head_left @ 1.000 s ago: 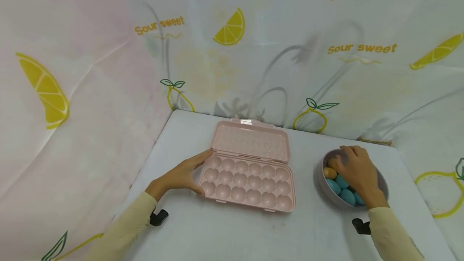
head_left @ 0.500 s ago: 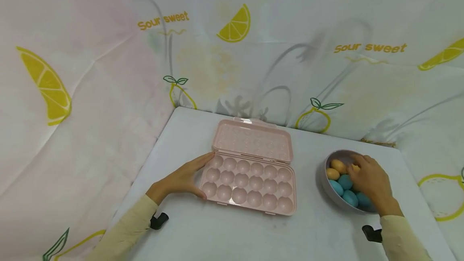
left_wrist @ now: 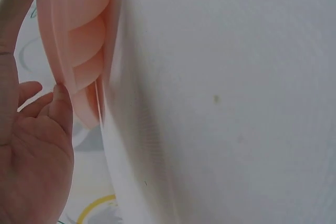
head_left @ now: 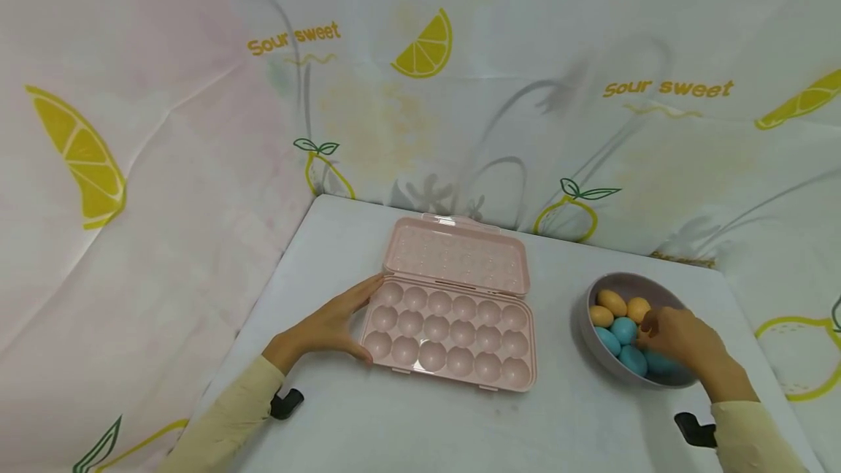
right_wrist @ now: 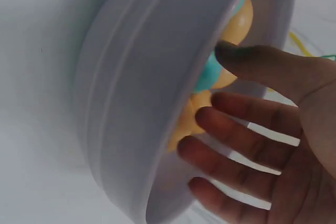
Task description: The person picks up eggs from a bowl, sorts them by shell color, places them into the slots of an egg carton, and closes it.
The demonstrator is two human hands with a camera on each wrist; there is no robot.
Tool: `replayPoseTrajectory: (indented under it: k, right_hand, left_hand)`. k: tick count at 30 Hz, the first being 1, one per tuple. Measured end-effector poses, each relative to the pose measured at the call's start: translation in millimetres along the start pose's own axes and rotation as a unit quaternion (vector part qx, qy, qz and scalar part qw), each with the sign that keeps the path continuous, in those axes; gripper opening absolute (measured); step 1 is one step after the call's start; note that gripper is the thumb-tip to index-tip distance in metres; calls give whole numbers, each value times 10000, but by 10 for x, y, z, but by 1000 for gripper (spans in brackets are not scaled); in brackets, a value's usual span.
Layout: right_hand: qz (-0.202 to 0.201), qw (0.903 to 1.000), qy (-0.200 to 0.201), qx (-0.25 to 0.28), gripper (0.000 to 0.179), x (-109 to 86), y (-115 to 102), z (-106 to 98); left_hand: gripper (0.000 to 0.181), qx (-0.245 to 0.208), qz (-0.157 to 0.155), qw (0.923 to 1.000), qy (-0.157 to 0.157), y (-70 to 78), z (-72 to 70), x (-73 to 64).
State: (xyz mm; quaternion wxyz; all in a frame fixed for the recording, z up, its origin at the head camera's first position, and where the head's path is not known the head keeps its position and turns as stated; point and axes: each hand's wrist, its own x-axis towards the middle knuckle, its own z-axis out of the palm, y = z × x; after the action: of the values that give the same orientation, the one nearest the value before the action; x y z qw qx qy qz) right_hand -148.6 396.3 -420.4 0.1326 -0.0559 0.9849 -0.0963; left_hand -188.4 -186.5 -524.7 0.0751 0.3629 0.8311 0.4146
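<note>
A pink egg box (head_left: 449,334) lies with its lid (head_left: 458,254) folded back, its round cups bare. My left hand (head_left: 325,325) spans its left end, fingers at the back corner and thumb at the front corner. In the left wrist view, a fingertip touches the box's rim (left_wrist: 60,56). My right hand (head_left: 686,341) reaches into a grey bowl (head_left: 601,360) of several eggs, orange-yellow (head_left: 612,303) and blue (head_left: 623,331). The right wrist view shows its fingers spread apart near the orange eggs (right_wrist: 184,124), with none held. Some eggs are hidden beneath this hand.
Both things stand on a white-covered table (head_left: 460,433), the bowl to the right of the egg box. Printed lemon cloth (head_left: 499,115) hangs behind the table and along its left side. Black wrist mounts (head_left: 286,404) stick out from the sleeves.
My right hand has moved from the bowl's far side toward its near right, uncovering the orange eggs at the back. The left hand stays at the egg box. The view has shifted slightly.
</note>
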Motion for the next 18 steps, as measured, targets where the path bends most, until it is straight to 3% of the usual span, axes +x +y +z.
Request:
replayPoseTrajectory:
  k: [8, 18]
  right_hand:
    - [-8, 9998, -172, 29, 49, -29, 32, 34]
    - [227, 9996, 77, 131, 37, 16, 50, 221]
  left_hand:
    - [138, -308, -47, 9995, -16, -27, 17, 1]
    - [136, -180, -87, 9998, -23, -10, 23, -1]
